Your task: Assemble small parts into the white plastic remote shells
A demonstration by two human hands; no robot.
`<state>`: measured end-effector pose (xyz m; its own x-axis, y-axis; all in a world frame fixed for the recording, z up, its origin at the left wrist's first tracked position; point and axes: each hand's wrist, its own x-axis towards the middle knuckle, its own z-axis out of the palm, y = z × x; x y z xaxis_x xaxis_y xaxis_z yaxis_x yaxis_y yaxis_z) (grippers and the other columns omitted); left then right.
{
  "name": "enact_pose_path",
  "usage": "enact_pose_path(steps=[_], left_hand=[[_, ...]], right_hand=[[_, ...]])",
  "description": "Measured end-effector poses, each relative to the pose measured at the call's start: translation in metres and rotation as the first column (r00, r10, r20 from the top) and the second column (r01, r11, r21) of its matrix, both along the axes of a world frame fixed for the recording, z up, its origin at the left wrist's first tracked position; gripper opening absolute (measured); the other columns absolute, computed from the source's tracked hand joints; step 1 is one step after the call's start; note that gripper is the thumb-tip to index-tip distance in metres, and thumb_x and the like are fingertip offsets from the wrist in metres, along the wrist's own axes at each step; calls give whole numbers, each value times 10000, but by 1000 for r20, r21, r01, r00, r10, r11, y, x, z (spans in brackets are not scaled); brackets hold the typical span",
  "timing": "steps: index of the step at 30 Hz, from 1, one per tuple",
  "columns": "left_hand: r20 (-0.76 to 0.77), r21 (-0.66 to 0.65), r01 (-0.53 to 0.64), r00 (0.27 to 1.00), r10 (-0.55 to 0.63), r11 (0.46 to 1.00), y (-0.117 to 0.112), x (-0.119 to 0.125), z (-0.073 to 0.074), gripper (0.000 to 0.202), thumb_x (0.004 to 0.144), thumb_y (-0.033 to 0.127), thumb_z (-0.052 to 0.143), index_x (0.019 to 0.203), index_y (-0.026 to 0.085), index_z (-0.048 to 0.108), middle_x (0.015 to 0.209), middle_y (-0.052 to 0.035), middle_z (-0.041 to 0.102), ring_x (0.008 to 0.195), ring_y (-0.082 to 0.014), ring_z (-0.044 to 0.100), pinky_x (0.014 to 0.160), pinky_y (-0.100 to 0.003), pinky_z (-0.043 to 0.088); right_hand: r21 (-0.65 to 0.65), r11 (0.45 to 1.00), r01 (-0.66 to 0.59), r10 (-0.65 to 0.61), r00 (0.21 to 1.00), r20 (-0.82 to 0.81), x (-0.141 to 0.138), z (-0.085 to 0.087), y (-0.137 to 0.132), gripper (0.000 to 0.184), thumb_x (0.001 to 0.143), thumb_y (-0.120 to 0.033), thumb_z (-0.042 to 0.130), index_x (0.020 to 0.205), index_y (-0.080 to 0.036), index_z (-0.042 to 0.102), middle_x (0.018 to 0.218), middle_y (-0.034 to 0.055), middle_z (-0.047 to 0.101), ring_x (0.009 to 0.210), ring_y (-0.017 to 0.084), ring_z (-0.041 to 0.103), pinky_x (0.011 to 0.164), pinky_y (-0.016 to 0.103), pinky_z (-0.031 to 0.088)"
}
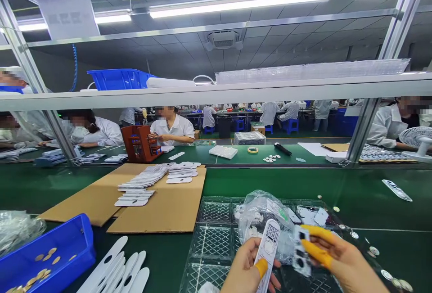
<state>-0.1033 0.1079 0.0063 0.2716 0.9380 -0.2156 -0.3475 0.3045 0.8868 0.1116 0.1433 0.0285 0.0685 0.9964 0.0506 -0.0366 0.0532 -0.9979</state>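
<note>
A white panel (268, 250) is being gripped in the left hand (245, 268), a small strip (301, 250) pinched by the right hand's fingers (315, 252), over a clear tray (211, 241) bearing a plastic bag (259, 214); gold discs (42, 268) are being held in a blue crate (64, 239) near left

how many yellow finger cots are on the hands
3. The left hand wears one yellow finger cot on its thumb; the right hand wears two yellow finger cots. Others could be hidden.

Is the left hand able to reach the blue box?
Probably yes: the left hand holds a white panel, and only a clear tray and flat white strips lie between it and the blue box.
</note>
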Motion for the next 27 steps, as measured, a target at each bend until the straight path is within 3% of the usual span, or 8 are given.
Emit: enact_pose_path(steps=[3,7,11,16,27], left_hand=[[-17,27,-21,1000,21,999,2,1,-8,571,589,470,735,996,144,500,849,-79,653,519,-122,598,477,-216,435],[19,41,-14,1000,13,999,4,1,-12,560,572,448,753,972,119,539,880,-112,670,543,-127,617,485,-202,430],[88,47,7,996,-11,999,3,-1,-11,548,546,397,763,970,116,561,882,-114,675,586,-139,631,520,-205,441],[71,88,-11,997,5,996,5,0,-10,543,567,398,724,1007,126,560,895,-106,671,583,-146,630,489,-202,418],[-126,59,-37,991,44,998,2,6,-3,599,604,544,682,1025,137,558,912,-101,665,607,-128,618,485,-183,407]], right_hand=[[-31,987,-155,150,979,-136,-48,8,8,383,412,-295,818,757,-194,687,637,33,640,606,242,618,484,315,528],[13,989,-145,144,964,-222,-71,-3,10,409,408,-301,826,772,-192,674,636,16,616,568,201,591,466,289,519],[44,998,-51,61,967,-246,-75,-24,8,434,446,-324,819,827,-194,656,677,13,611,568,184,582,465,270,517],[26,999,-29,36,955,-293,-75,-42,8,429,479,-264,810,868,-201,639,687,0,605,551,167,567,447,251,506],[11,1000,-28,30,951,-307,-69,-56,5,403,542,-214,783,906,-198,610,711,-2,627,614,174,601,530,261,538]])
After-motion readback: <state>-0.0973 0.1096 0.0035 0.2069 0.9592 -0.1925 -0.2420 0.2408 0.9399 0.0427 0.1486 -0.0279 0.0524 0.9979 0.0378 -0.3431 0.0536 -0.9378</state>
